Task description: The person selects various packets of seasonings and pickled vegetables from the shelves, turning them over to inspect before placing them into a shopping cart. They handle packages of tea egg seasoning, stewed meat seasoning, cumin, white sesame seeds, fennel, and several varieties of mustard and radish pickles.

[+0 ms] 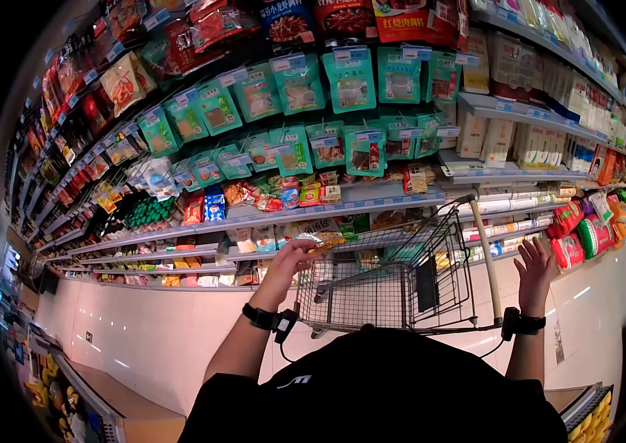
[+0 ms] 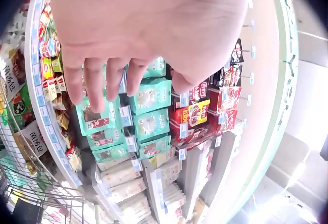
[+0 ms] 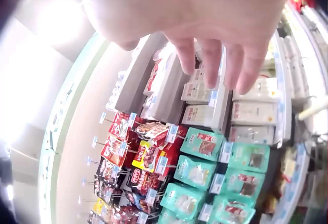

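- Watching from here, taking twelve as dead ahead, I have the cart [image 1: 404,292] at twelve, close in front of the torso, its handle [image 1: 485,251] toward one.
- My first worry is the left hand [image 1: 292,262] at eleven. It hangs by the cart's near-left rim; a low sweep could knock knuckles on the wire.
- Next is the gold packet [image 1: 328,244], at two from that hand. The head view overlaps it with the fingertips, so I can't tell contact from a gap; a careless brush might shift it.
- The cart could roll, I judge: neither hand grips the handle, so a bump from the torso may send it into the lower shelf [image 1: 372,204].
- The right hand [image 1: 536,266] is at two, apart from the handle, with the bags [image 1: 595,235] at two from it. Swinging it wide that way might catch them.
- Left hand's state: loose, fingers extended and slightly parted, thumb well away from them. The left wrist view shows nothing in its grasp; teal packs [image 2: 151,124] lie beyond.
- Right hand's state: released, fingers spread and gently bent, palm bare. It holds nothing and, as far as I see, touches nothing.
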Demonstrator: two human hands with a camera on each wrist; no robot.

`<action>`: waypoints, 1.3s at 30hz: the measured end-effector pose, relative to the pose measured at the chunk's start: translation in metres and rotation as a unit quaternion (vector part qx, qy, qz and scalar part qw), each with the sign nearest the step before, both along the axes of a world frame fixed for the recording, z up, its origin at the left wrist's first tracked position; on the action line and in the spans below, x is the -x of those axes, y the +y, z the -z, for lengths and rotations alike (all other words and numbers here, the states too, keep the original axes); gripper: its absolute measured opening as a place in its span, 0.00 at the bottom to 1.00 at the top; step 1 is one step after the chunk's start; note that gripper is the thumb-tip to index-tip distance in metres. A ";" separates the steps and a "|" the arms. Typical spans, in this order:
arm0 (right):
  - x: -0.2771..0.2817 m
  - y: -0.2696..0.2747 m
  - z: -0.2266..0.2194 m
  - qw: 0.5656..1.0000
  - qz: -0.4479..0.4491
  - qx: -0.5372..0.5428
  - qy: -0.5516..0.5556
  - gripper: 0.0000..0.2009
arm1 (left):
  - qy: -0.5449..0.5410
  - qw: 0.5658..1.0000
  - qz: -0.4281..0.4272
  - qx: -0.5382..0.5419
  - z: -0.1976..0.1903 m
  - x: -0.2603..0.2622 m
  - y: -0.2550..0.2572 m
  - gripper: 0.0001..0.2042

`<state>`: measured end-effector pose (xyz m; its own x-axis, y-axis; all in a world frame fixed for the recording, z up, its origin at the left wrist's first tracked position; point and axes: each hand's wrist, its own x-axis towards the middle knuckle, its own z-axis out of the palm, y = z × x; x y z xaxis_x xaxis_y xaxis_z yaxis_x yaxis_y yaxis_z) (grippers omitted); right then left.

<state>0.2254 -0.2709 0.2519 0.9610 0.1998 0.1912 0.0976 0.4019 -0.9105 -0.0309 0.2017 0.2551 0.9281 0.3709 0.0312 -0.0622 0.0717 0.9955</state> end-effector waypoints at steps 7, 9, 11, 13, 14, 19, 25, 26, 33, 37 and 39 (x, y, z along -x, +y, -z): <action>0.022 0.099 -0.036 0.999 -0.015 -0.024 -0.030 0.33 | -0.057 0.996 -0.038 0.061 -0.044 0.014 0.114 0.18; 0.023 0.116 -0.052 0.998 -0.022 0.000 -0.062 0.34 | -0.070 0.995 -0.027 0.062 -0.058 0.001 0.136 0.21; 0.025 0.131 -0.075 0.997 -0.024 -0.002 -0.068 0.33 | -0.083 0.996 -0.013 0.043 -0.079 -0.014 0.142 0.22; 0.021 0.142 -0.096 0.997 -0.028 -0.013 -0.071 0.32 | -0.086 0.996 0.000 0.031 -0.093 -0.033 0.148 0.23; 0.016 0.146 -0.107 0.997 -0.023 -0.013 -0.073 0.32 | -0.091 0.995 0.011 0.040 -0.098 -0.042 0.150 0.24; -0.040 0.175 -0.146 0.995 -0.074 -0.008 -0.070 0.31 | -0.076 0.996 0.036 0.041 -0.129 -0.099 0.145 0.31; -0.127 0.260 -0.150 0.986 -0.153 0.026 -0.059 0.34 | -0.043 0.997 0.012 0.068 -0.144 -0.191 0.148 0.35; -0.139 0.277 -0.150 0.982 -0.173 0.037 -0.063 0.36 | -0.036 0.998 0.000 0.048 -0.146 -0.208 0.148 0.36; -0.209 0.398 -0.134 0.973 -0.218 0.056 -0.052 0.40 | -0.027 0.999 -0.043 0.005 -0.139 -0.309 0.149 0.40; -0.234 0.448 -0.120 0.974 -0.200 0.088 -0.066 0.40 | -0.035 0.997 -0.073 0.007 -0.128 -0.353 0.158 0.42; -0.242 0.467 -0.112 0.974 -0.188 0.089 -0.094 0.40 | -0.044 0.996 -0.069 0.017 -0.124 -0.368 0.155 0.42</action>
